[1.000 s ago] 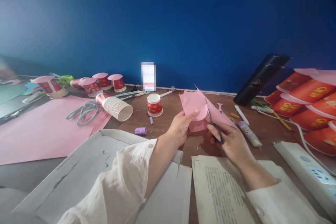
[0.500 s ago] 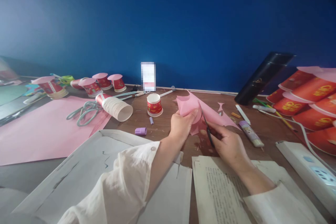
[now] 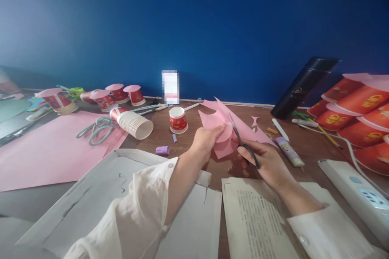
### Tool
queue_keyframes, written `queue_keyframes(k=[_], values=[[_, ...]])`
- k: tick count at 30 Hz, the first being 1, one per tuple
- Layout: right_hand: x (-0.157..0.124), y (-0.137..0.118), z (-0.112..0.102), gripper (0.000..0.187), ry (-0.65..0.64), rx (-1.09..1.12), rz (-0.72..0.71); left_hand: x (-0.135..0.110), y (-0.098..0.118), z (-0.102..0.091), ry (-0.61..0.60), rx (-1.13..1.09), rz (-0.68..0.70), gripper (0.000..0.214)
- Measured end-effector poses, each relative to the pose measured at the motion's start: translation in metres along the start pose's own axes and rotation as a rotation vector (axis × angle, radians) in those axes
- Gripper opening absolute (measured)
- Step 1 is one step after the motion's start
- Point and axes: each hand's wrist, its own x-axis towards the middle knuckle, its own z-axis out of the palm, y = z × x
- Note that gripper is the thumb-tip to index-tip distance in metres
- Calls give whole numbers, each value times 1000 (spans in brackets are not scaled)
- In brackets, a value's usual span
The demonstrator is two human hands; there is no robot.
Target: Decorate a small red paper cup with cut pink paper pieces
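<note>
My left hand (image 3: 204, 142) pinches a sheet of pink paper (image 3: 212, 119), thumb on top, beside a rounded, partly cut shape. My right hand (image 3: 267, 162) is closed around the black handles of a pair of scissors (image 3: 249, 155). The silver blades point away from me and lie at the curved cut edge of the paper. Part of the right hand's fingers is hidden behind the handles and the paper. Left of the pink sheet, a red paper cup (image 3: 178, 120) stands upright with its white rim on top.
A stack of paper cups (image 3: 133, 124) lies on its side at left, near teal-handled scissors (image 3: 96, 130) and large pink paper (image 3: 60, 149). A glue tube (image 3: 289, 151), a leaning black bottle (image 3: 304, 87), piled red cups (image 3: 361, 107) and a power strip (image 3: 355, 198) stand or lie right.
The pink paper has turned and shifted slightly left with my left hand. My right hand has tilted, so the scissors' handles and blades show more plainly.
</note>
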Motion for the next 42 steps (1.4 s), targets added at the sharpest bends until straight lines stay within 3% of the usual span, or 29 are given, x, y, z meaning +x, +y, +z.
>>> queue_keyframes(k=[8, 12, 19, 25, 30, 42], values=[[3, 2, -5, 62, 20, -77, -54, -2, 6, -1, -76, -40, -42, 31], [2, 1, -8, 57, 7, -127, -86, -2, 8, 0, -60, -13, -51, 28], [0, -6, -10, 64, -57, -97, -44, 0, 9, -4, -41, 106, 31, 21], [1, -3, -13, 58, -133, -54, 12, -5, 19, -5, 45, 328, 76, 21], [1, 1, -12, 57, -195, 9, 30, -7, 26, -6, 87, 341, 146, 24], [-4, -1, -11, 55, -197, -9, 0, -1, 29, -14, -138, 129, 52, 28]])
